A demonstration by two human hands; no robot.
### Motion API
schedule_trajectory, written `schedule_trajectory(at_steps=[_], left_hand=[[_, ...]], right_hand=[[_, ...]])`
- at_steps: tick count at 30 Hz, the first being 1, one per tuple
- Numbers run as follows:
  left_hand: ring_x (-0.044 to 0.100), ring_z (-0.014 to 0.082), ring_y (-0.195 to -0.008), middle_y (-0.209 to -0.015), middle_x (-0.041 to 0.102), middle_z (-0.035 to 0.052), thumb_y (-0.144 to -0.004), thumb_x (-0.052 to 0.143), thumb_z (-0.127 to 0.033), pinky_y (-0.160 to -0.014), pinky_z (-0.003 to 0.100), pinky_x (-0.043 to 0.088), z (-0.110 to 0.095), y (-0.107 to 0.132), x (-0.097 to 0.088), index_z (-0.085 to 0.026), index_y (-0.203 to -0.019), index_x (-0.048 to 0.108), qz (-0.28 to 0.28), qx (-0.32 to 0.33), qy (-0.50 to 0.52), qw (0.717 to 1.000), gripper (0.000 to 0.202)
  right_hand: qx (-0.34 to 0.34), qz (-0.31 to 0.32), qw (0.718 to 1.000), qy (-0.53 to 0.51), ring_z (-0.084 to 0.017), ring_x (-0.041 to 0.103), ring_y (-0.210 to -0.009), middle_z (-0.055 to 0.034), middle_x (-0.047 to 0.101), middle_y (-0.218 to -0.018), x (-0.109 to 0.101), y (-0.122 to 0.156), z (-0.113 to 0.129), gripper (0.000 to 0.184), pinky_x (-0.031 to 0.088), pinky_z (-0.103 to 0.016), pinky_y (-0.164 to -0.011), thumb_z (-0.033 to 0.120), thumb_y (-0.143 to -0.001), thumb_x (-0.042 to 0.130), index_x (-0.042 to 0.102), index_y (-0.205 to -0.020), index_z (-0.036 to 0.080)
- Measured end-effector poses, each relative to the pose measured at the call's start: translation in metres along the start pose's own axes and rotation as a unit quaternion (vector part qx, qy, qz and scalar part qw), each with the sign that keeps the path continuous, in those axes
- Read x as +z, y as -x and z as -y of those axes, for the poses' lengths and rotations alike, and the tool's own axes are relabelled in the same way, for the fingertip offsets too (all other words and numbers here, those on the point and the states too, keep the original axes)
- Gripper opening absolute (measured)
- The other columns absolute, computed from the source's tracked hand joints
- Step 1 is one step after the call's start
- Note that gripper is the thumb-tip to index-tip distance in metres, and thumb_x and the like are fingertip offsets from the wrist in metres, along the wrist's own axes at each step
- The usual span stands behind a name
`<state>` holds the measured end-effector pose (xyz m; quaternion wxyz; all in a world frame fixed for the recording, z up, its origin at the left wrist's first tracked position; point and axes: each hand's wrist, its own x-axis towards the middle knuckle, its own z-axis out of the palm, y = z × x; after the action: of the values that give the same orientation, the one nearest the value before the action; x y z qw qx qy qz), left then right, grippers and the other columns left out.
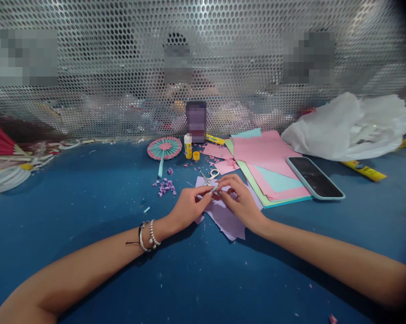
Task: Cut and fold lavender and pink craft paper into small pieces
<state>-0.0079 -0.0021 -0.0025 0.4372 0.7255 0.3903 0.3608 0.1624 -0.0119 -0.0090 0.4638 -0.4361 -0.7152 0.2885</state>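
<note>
My left hand [192, 203] and my right hand [241, 202] meet fingertip to fingertip above sheets of purple paper [228, 220]. Both are closed in a pinch on a small pale piece of paper [214, 189], mostly covered by the fingers. Just beyond the fingertips lie small scissors [214, 173] with a white handle. To the left is a loose pile of small purple curled paper pieces [167, 187]. Behind the pile lies a round pleated paper fan [164, 148] in pink and light blue, with a blue stick.
A glue stick [188, 147] stands uncapped beside its yellow cap [196, 155]. Coloured paper sheets [257, 150] and a phone [316, 177] lie to the right. Farther right are a white plastic bag [345, 126] and a yellow tube [365, 171]. A perforated metal panel [122, 90] closes off the back.
</note>
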Motion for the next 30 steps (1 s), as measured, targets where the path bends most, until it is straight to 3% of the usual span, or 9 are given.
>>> schedule_trajectory(at_steps=[4,19,30], left_hand=[[0.062,0.0121,-0.071,-0.089,0.071,0.0069,-0.086,0.046,-0.024,-0.056,0.019,0.046,-0.0012,0.0011,-0.0004,-0.017,-0.114,0.061,0.007,-0.007,0.012,1.0,0.032],[0.057,0.0098,-0.063,-0.075,0.068,0.004,-0.089,0.042,-0.027,-0.056,0.02,0.042,-0.0002,0.0003,-0.0005,-0.014,-0.092,0.069,0.017,-0.011,0.006,1.0,0.03],[0.055,0.0099,-0.062,-0.075,0.068,0.0049,-0.09,0.04,-0.032,-0.056,0.021,0.042,0.0018,-0.0013,0.0,-0.014,-0.098,0.068,0.029,-0.018,-0.001,0.999,0.034]], right_hand=[[-0.001,0.0,1.0,0.003,-0.016,0.049,-0.097,-0.0035,0.048,-0.1,-0.0002,0.0001,0.0004,0.02,0.047,-0.028,-0.069,0.008,-0.08,0.049,0.058,-0.086,0.025],[0.003,0.004,1.0,0.024,-0.015,0.05,-0.094,-0.0031,0.049,-0.1,0.0003,-0.0004,0.0002,0.02,0.046,-0.028,-0.069,0.011,-0.079,0.051,0.055,-0.092,0.025],[0.004,0.002,1.0,0.021,-0.015,0.05,-0.095,-0.0025,0.049,-0.101,0.0006,-0.0005,0.0015,0.018,0.045,-0.029,-0.069,0.012,-0.079,0.052,0.054,-0.092,0.025]])
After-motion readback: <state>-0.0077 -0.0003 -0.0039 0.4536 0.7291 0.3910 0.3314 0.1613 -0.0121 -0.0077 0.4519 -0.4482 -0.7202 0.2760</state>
